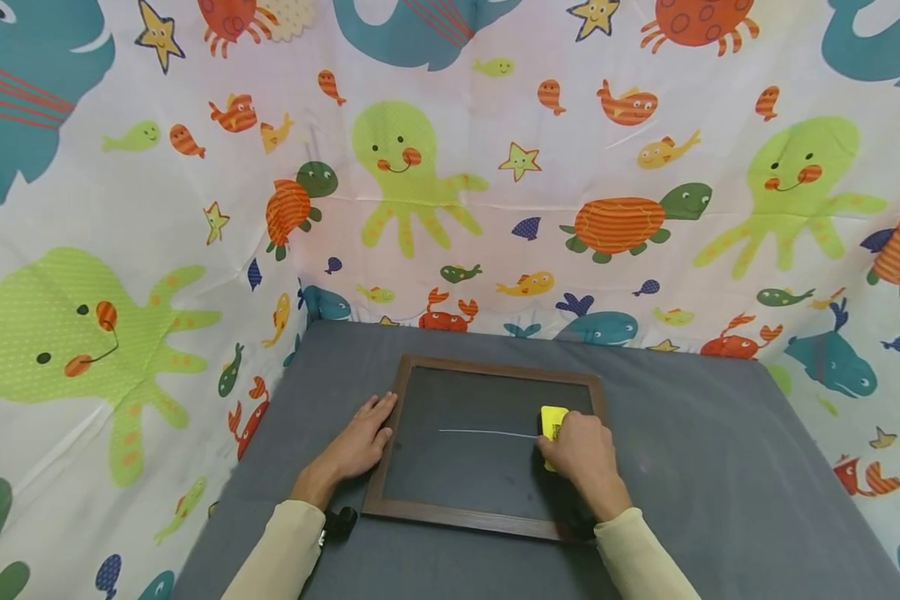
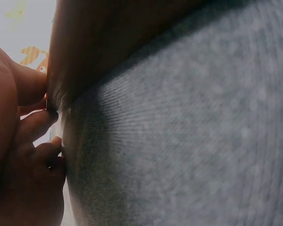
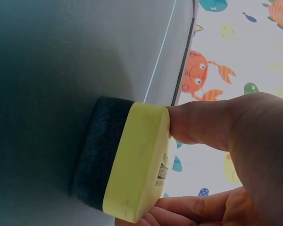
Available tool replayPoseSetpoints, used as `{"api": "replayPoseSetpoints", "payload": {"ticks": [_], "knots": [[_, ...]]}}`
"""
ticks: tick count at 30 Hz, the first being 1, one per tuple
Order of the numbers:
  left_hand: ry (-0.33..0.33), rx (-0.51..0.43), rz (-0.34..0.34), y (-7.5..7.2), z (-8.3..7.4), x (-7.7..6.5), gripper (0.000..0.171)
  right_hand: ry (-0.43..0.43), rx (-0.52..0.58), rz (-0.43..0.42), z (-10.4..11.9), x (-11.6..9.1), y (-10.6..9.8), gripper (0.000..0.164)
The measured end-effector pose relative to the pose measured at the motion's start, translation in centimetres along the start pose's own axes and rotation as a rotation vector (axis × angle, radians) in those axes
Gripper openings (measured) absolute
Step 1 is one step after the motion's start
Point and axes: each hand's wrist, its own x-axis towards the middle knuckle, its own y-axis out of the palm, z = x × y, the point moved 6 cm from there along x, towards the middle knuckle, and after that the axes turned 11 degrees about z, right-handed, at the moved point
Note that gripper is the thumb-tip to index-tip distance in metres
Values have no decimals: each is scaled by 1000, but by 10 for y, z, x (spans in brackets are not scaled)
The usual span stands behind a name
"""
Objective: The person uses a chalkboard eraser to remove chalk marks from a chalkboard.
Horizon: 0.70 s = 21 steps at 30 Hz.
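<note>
A dark chalkboard (image 1: 465, 479) in a brown wooden frame lies on the grey cloth. One thin white chalk line (image 1: 487, 432) runs across its middle. My right hand (image 1: 583, 454) grips a yellow eraser (image 3: 137, 160) with a dark felt base, thumb on one side and fingers on the other. The felt faces the board, right at the right end of the line. At the board's left edge, my left hand (image 1: 360, 437) rests with its fingers stretched along the frame (image 1: 392, 433); the left wrist view shows the fingers beside the frame's side.
A grey cloth (image 1: 705, 467) covers the table around the board. White curtains (image 1: 487, 208) printed with sea animals stand behind it and at both sides. A black wrist strap piece (image 1: 339, 525) sits by the left sleeve, close to the board's lower left corner.
</note>
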Motion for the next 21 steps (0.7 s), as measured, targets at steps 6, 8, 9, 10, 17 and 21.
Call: {"api": "replayPoseSetpoints", "payload": {"ticks": [6,8,9,10,17,21], "knots": [[20,-5,-16,-1,-1,0,64,-5,5,-6,11,3,4,47],[30,-4,-23,0,-1,-1,64,-10,5,-5,18,3,7,47],[27,1,-21,1,-1,-1,64,-11,2,-4,21,4,8,47],[27,4,-20,1,-1,-1,63,-12,2,-2,25,4,9,47],[13,12,-14,2,-2,0,63,-36,-2,2,55,6,16,46],[11,21,-14,2,-3,1,63,-65,8,12,73,8,19,47]]}}
